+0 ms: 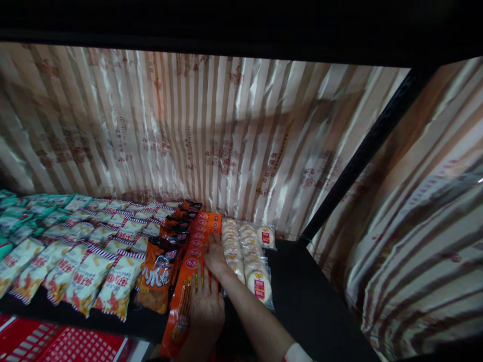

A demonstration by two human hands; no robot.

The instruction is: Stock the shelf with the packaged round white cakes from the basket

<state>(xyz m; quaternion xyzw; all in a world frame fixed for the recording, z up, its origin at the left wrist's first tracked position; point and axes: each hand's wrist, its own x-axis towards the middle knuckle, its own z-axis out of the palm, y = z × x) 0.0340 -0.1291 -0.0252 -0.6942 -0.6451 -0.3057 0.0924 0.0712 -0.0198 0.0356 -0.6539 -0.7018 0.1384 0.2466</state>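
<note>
Here | left grip point(207, 307) flat, unclenched | right grip point(216, 257) unclenched | orange packets point(195, 246) beneath both

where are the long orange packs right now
In the head view, left of centre: the orange packs lie on the black shelf between the brown bags and the white crackers, under the left hand and right hand.

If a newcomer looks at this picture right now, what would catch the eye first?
Most likely the long orange packets at lower centre, with fingers of the left hand and right hand upon them. Farther left lie rows of white snack bags, and a striped curtain fills the background.
</note>
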